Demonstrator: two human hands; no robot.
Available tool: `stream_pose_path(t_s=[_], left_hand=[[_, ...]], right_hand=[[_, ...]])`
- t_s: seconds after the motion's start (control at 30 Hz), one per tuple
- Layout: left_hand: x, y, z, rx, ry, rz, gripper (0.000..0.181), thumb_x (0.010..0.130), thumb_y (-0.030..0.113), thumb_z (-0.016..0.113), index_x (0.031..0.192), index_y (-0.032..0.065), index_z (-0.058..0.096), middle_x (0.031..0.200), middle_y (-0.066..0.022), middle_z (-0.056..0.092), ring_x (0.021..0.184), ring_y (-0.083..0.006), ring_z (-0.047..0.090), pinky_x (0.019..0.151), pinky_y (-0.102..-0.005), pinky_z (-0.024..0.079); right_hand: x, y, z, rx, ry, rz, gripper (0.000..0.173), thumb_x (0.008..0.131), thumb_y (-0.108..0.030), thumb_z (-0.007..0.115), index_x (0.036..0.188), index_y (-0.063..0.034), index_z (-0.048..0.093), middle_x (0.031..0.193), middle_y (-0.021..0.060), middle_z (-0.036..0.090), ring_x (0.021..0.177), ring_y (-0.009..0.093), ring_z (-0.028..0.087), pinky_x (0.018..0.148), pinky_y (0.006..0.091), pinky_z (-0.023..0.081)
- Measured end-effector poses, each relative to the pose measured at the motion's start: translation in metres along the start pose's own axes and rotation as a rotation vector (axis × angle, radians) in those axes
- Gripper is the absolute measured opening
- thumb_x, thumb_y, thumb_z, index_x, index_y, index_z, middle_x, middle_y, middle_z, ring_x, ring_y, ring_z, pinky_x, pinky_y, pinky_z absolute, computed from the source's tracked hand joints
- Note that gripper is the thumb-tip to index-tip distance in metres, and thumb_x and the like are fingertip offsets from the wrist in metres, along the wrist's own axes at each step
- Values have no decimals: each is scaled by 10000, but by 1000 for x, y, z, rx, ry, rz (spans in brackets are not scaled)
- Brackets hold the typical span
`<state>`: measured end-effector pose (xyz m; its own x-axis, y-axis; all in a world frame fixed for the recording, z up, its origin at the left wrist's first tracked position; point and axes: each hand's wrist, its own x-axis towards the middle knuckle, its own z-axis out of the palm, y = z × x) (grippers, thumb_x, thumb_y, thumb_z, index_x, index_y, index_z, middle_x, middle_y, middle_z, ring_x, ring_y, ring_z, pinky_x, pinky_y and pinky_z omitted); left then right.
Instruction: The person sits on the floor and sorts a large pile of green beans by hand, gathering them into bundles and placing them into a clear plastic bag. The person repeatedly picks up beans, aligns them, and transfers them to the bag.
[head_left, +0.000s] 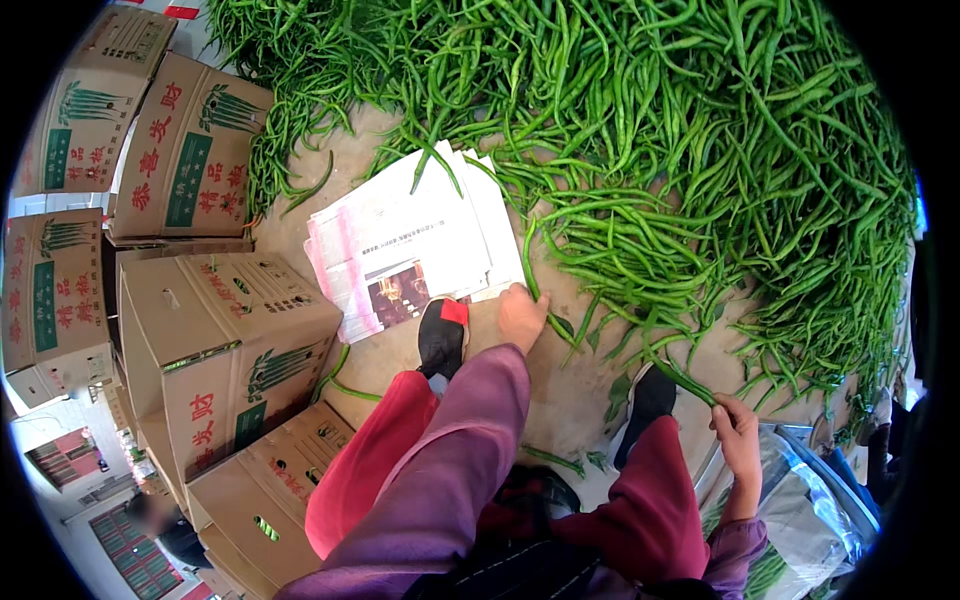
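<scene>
My left hand (523, 316) is low over the floor beside my left shoe, at the lower edge of a stack of newspapers (420, 232). Between its thumb and fingers is the end of a long green chili pepper (528, 259), which points away from me. On the other side, my right hand (736, 421) pinches another green chili pepper (694, 386) by one end, above and beside my right shoe. A loose bunch of chili peppers (637, 259) lies just beyond, between the two hands. Two peppers rest across the top of the newspapers.
A large heap of green chili peppers (675, 97) spreads across the far side and right. Printed cardboard boxes (247, 352) stand stacked on the left. Clear plastic bags (795, 502) with peppers sit at lower right. A person (176, 536) is at lower left.
</scene>
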<state>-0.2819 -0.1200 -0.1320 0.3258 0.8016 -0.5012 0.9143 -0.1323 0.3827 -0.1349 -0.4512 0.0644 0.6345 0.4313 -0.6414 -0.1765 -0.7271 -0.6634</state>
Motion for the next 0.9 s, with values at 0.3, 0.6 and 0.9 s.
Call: stream_pose_path(t_s=[0.3, 0.6, 0.9], left_hand=[[-26, -3, 20, -197, -133, -8, 284, 786, 274, 598, 876, 6, 613, 875, -247, 627, 840, -393, 620, 727, -466, 500], [-115, -39, -3, -714, -130, -60, 271, 835, 224, 541, 1084, 123, 582, 939, -159, 657, 916, -318, 626, 761, -408, 487], [-163, -32, -63, -1082, -259, 173, 319, 793, 40, 626, 1104, 83, 569, 809, -34, 598, 686, -143, 595, 609, -282, 498]], right_hand=[[-45, -20, -7, -829, 193, -253, 194, 799, -153, 579, 949, -57, 656, 891, 196, 628, 819, 391, 598, 714, 458, 473], [-21, -236, 136, -815, -30, -1155, 379, 770, -31, 575, 1147, -12, 549, 1017, 244, 558, 902, 421, 560, 807, 449, 461], [-177, -340, 165, -416, -187, -1354, 253, 815, -34, 582, 1062, 20, 582, 963, 130, 558, 863, 255, 593, 771, 316, 486]])
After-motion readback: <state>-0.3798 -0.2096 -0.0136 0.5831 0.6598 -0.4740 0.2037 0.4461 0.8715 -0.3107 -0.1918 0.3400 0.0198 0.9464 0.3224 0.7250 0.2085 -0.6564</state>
